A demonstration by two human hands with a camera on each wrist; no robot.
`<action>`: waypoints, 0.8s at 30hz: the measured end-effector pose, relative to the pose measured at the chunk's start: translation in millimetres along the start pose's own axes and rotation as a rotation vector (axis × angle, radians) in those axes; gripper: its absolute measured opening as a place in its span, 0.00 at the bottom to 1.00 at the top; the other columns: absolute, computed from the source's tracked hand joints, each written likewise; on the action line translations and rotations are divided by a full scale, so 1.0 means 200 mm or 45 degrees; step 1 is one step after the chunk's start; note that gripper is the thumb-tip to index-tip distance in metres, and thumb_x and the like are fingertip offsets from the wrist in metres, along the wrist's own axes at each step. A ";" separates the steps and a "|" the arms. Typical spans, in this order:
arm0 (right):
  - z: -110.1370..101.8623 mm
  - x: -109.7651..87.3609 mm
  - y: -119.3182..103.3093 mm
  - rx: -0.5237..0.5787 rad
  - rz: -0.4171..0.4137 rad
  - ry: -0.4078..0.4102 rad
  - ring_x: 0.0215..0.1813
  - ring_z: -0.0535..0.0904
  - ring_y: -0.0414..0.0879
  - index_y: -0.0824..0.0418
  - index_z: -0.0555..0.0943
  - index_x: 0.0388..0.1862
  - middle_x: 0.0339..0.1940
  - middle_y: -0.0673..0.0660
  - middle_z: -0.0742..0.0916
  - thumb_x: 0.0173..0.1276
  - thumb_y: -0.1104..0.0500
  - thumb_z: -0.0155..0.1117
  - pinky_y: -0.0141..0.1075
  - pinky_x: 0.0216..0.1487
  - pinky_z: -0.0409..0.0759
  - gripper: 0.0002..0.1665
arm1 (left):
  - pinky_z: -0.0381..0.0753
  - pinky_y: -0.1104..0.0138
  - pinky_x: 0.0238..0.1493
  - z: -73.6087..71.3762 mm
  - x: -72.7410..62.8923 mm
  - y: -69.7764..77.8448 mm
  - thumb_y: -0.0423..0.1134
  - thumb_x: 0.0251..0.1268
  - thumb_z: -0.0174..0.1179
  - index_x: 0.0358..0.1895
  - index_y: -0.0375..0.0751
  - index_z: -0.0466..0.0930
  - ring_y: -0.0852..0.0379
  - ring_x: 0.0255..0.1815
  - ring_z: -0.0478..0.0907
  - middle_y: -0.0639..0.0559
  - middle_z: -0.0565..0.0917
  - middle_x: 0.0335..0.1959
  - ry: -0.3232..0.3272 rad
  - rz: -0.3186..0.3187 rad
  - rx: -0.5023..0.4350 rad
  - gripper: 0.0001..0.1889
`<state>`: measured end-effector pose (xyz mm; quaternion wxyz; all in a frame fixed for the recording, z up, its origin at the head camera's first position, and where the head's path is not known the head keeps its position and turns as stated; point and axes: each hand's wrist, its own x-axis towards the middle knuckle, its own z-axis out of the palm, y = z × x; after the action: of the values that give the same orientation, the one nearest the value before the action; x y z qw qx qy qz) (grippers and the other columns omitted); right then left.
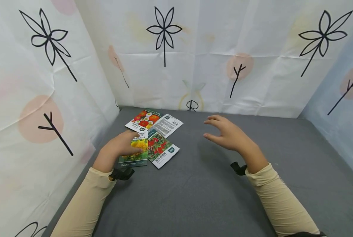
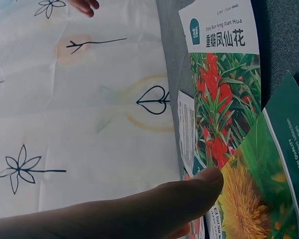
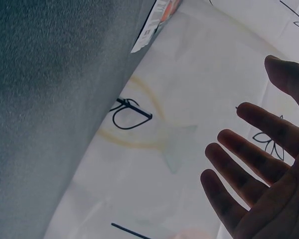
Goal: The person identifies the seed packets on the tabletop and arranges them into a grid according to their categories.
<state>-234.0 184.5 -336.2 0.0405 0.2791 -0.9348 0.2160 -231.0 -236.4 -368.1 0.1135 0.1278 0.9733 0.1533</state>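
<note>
Four flower seed packets lie overlapping on the left of the grey table. My left hand (image 1: pixel 121 144) is over the yellow-flower seed packet (image 1: pixel 138 160), its thumb (image 2: pixel 189 191) straight across the printed face. Whether the fingertips press on it is hard to tell. Beside that packet, the red-flower seed packet (image 1: pixel 161 148) lies slanted. Farther back are a packet with red and white blooms (image 1: pixel 145 119) and one showing its printed text side (image 1: pixel 170 123). My right hand (image 1: pixel 228 133) hangs above the table to the right, fingers spread and holding nothing.
Grey cloth (image 1: pixel 182 197) covers the table. White printed curtains (image 1: pixel 209 39) with flower and tree drawings rise along its back, left and right sides. A black strap (image 1: pixel 123 173) circles the left wrist, another (image 1: pixel 238 168) the right.
</note>
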 end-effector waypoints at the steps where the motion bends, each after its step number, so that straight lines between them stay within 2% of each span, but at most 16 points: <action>1: 0.01 0.00 0.00 0.002 0.000 -0.003 0.78 0.71 0.62 0.58 0.77 0.75 0.79 0.63 0.74 0.76 0.47 0.70 0.63 0.71 0.75 0.33 | 0.74 0.39 0.71 0.00 0.00 0.00 0.50 0.68 0.72 0.76 0.29 0.70 0.33 0.72 0.72 0.29 0.74 0.73 -0.003 -0.004 -0.003 0.41; 24: 0.18 0.17 -0.14 0.044 -0.105 -0.119 0.80 0.69 0.60 0.56 0.75 0.78 0.79 0.63 0.75 0.78 0.45 0.68 0.61 0.76 0.71 0.35 | 0.74 0.36 0.70 0.01 0.02 -0.03 0.54 0.68 0.71 0.76 0.32 0.71 0.33 0.72 0.72 0.29 0.71 0.75 -0.028 -0.060 -0.002 0.41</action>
<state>-245.7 130.9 -351.0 0.0009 0.3280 -0.9194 0.2170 -235.3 -239.4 -373.2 0.1277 0.1064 0.9746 0.1499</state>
